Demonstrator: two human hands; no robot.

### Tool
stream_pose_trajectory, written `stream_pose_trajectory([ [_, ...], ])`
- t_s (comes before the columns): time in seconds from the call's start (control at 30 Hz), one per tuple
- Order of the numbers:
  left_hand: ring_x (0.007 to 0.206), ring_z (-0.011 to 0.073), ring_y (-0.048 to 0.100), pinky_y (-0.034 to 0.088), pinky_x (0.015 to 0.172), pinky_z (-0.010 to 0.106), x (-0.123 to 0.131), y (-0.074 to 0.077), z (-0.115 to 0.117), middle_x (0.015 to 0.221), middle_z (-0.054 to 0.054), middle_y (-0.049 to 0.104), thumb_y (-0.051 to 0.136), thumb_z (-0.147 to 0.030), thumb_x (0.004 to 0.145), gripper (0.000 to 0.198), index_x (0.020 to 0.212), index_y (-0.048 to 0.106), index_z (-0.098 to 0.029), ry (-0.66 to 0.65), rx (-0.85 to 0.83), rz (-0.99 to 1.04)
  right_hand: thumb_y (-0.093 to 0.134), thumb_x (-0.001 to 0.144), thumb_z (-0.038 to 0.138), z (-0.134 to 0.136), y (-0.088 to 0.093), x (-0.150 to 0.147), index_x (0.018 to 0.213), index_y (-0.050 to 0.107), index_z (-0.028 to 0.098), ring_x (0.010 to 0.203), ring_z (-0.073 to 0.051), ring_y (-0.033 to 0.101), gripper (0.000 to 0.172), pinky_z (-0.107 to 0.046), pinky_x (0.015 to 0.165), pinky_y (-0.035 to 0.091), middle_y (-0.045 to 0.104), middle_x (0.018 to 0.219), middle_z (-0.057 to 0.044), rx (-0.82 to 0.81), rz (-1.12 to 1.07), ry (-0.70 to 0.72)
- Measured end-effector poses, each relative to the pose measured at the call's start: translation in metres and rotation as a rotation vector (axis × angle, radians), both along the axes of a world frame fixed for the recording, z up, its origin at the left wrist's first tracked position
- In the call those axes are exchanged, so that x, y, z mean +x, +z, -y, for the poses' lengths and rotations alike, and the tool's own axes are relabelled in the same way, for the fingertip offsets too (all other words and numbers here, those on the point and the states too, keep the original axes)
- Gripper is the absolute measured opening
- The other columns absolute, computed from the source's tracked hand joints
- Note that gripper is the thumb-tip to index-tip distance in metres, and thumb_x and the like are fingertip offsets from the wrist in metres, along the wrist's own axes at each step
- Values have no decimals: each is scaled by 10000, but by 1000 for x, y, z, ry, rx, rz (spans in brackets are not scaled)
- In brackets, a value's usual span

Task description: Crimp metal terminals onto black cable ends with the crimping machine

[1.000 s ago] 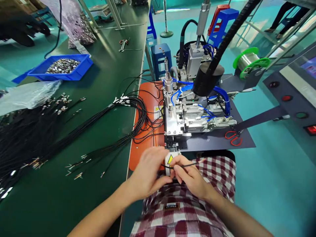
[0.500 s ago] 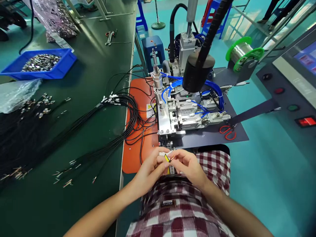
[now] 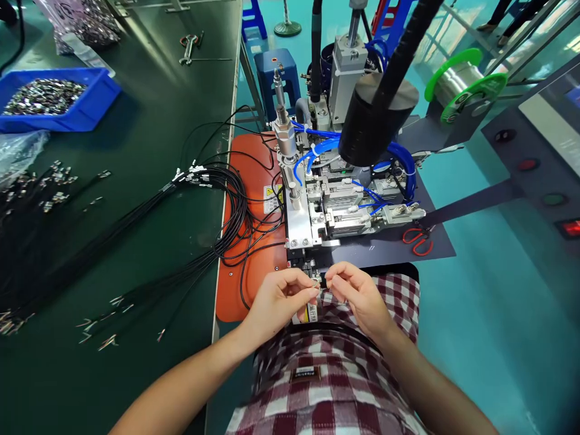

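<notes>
In front of the machine's near end, my left hand (image 3: 281, 300) is closed in a pinch on something small and pale at its fingertips, too tiny to make out. Just to its right, my right hand (image 3: 357, 295) has thumb and forefinger pressed together; whatever is between them is hidden. A narrow gap separates the two sets of fingertips. Beyond them stands the metal machine (image 3: 299, 226) with its cylinders and blue air tubes. A coil of black cables (image 3: 235, 211) lies over the orange base plate (image 3: 233, 290) to the left.
On the dark green table (image 3: 172, 380) are a blue tray (image 3: 97, 99) of small metal connectors, cable bundles with stripped ends (image 3: 109, 343) and wrenches (image 3: 188, 51). Red-handled scissors (image 3: 417, 241) lie right of the machine. A black cylinder (image 3: 376, 121) hangs overhead; a green wire spool (image 3: 466, 84) stands behind.
My fingertips have drawn apart, the right hand shifting slightly right. The orange-coloured wires seen between them before no longer show. The table scene has slid left and up in view.
</notes>
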State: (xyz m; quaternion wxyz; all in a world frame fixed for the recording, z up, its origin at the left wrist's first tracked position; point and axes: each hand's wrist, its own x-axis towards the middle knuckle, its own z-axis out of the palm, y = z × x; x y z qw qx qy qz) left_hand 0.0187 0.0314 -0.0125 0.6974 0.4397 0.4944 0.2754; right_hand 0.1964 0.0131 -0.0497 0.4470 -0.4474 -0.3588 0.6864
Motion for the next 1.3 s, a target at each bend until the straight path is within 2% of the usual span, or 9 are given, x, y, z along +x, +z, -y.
stream_pose_trajectory([
  [0.3, 415, 42, 426, 314, 386, 165, 1, -3, -1, 589, -23, 557, 709, -263, 734, 158, 696, 641, -126, 32, 81, -62, 678, 836, 338, -7, 3, -11, 760, 610, 166, 522, -75, 355, 200, -244, 514, 253, 489, 629, 44, -48, -60, 43],
  [0.5, 415, 25, 337, 243, 385, 158, -1, -2, -2, 542, -54, 503, 709, -243, 736, 135, 700, 636, -135, 9, 20, 11, 688, 820, 310, -8, 1, -12, 749, 602, 165, 523, -78, 330, 184, -250, 511, 212, 466, 598, 48, -130, -146, 65],
  [0.67, 392, 24, 337, 220, 381, 159, -3, 1, -4, 491, -71, 463, 728, -291, 734, 203, 687, 605, -136, 7, -73, 87, 704, 796, 268, -8, 4, -11, 773, 628, 160, 538, -77, 342, 134, -247, 511, 217, 489, 643, 38, -176, -217, 100],
  [0.97, 386, 27, 383, 245, 380, 165, -6, -6, -3, 537, -30, 549, 722, -350, 761, 241, 761, 658, -118, -31, -127, 95, 667, 821, 301, -12, 14, -15, 771, 602, 171, 497, -71, 331, 153, -237, 480, 232, 480, 600, 49, -89, -168, 22],
  [1.07, 382, 26, 382, 252, 376, 164, -6, -5, -3, 536, -33, 548, 730, -358, 755, 250, 741, 652, -121, -17, -130, 102, 618, 859, 280, -8, 15, -16, 823, 623, 187, 521, -89, 396, 100, -243, 487, 293, 542, 671, 20, 33, -4, -13],
  [1.13, 382, 28, 387, 256, 372, 162, -6, -5, -3, 532, -36, 543, 735, -369, 749, 262, 727, 645, -124, -9, -140, 108, 592, 877, 244, -4, 17, -15, 879, 652, 202, 609, -125, 484, 74, -268, 542, 377, 580, 747, -10, 205, 204, -62],
  [1.23, 382, 31, 392, 257, 368, 161, -6, -5, -4, 523, -39, 534, 745, -369, 738, 268, 724, 638, -124, 3, -143, 119, 594, 864, 163, 2, 19, -14, 936, 672, 221, 725, -161, 542, 121, -307, 628, 446, 600, 829, -33, 462, 460, -112],
  [1.3, 383, 29, 394, 255, 368, 160, -6, -5, -4, 533, -36, 543, 749, -368, 733, 270, 725, 633, -124, 15, -145, 127, 608, 845, 117, 5, 20, -13, 963, 666, 231, 719, -159, 547, 174, -309, 623, 457, 605, 838, -29, 560, 533, -126],
])
